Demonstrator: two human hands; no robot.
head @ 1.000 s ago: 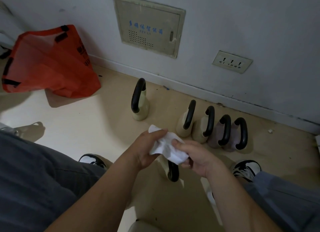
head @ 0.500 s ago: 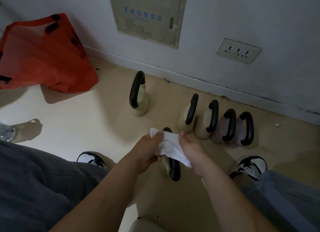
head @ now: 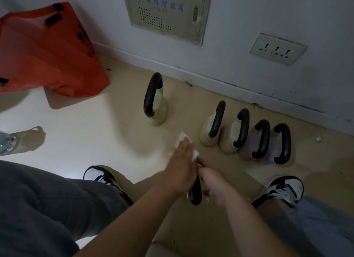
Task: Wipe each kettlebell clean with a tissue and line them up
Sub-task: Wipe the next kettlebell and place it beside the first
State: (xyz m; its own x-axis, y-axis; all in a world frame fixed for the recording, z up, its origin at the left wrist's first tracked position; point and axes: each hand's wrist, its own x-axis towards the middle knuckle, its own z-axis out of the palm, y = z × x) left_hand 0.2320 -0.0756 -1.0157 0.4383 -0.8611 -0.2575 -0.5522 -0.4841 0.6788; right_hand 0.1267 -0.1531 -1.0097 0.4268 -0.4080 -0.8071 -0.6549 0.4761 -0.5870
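My left hand [head: 182, 164] presses a white tissue [head: 183, 138] down onto a kettlebell on the floor between my feet; only its black handle [head: 195, 194] shows under my hands. My right hand [head: 212, 182] grips that handle from the right. Several kettlebells stand side by side near the wall: two cream ones [head: 208, 130] [head: 232, 138] and two lilac ones [head: 254, 143] [head: 275, 147], all with black handles. A taller cream kettlebell [head: 158, 105] stands apart to their left.
An orange bag [head: 46, 51] lies at the back left by the wall. A plastic bottle [head: 6, 142] pokes in at the left edge. My two sneakers [head: 101, 175] [head: 283, 188] flank the kettlebell. A wall panel [head: 166, 13] and socket [head: 277, 49] are ahead.
Both hands have dropped from holding the tissue spread above the kettlebell. The left hand now covers the kettlebell with the tissue and the right hand has let go of the tissue and taken the handle.
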